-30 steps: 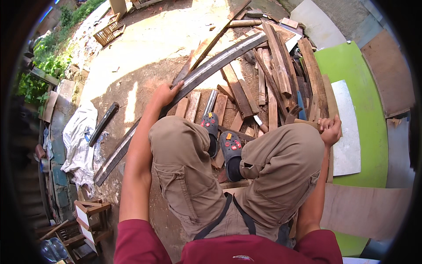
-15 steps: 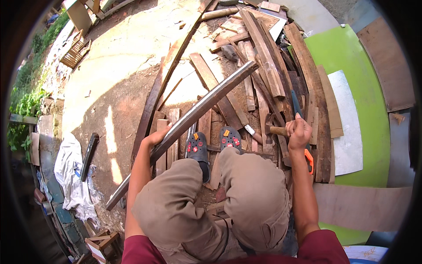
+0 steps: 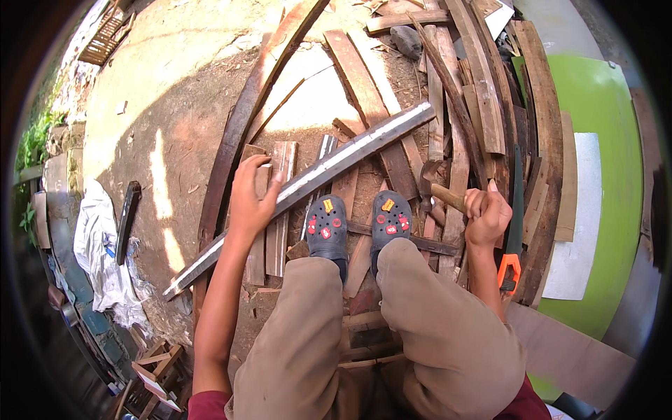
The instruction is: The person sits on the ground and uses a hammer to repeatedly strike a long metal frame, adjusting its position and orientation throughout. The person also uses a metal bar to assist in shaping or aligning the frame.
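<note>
A long dark wooden beam with a white stripe along its upper face lies diagonally in front of my shoes, across other boards. My left hand is beside its left half, fingers spread and thumb close to the beam's edge. Whether the thumb touches the wood I cannot tell. In my right hand is a hammer, gripped by its wooden handle. The hammer's dark head points left, over the scattered wood. Close to my right forearm lies a handsaw with an orange handle and dark blade.
My clogs stand among short planks. A long curved-looking timber lies left of them; more timbers are stacked at right beside a green sheet. White cloth and a dark wood piece lie far left.
The beam has come down and rolled so its white-striped face shows more. My left hand has loosened from it and spread its fingers. The hammer stays in my right hand; the view has shifted.
</note>
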### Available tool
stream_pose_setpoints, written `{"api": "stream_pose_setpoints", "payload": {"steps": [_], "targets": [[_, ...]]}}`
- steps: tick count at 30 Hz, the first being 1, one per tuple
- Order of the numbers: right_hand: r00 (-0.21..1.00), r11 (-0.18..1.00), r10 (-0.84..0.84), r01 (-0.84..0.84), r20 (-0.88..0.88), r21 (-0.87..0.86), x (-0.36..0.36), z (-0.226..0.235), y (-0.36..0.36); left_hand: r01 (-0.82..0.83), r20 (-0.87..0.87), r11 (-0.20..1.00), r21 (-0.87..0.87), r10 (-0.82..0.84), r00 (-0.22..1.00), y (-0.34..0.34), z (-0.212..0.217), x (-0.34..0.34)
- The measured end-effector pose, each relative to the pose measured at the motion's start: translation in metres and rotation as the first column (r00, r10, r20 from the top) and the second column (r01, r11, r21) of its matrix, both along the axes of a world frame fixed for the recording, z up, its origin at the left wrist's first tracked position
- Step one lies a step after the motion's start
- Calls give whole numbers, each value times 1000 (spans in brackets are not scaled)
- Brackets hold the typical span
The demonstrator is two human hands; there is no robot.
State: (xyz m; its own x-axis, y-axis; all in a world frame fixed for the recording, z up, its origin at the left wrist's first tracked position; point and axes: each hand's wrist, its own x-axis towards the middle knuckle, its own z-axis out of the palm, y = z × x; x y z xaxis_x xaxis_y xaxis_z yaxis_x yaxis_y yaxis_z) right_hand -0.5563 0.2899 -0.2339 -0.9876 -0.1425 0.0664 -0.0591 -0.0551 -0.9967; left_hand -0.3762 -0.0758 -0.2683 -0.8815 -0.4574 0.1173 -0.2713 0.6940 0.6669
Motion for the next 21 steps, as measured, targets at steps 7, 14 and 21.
{"api": "stream_pose_setpoints", "payload": {"steps": [7,14,21], "targets": [[998,989,56,-52,23,-138,-14,-2,-28,265,364,947,-182,-185,913,80,-122,-72],[996,993,-55,47,67,106,8,-39,-17,314,433,932,183,-363,825,53,-129,-84],[992,792,65,-115,104,600,17,-48,30,377,341,843,383,-509,790,14,-119,-63]]}}
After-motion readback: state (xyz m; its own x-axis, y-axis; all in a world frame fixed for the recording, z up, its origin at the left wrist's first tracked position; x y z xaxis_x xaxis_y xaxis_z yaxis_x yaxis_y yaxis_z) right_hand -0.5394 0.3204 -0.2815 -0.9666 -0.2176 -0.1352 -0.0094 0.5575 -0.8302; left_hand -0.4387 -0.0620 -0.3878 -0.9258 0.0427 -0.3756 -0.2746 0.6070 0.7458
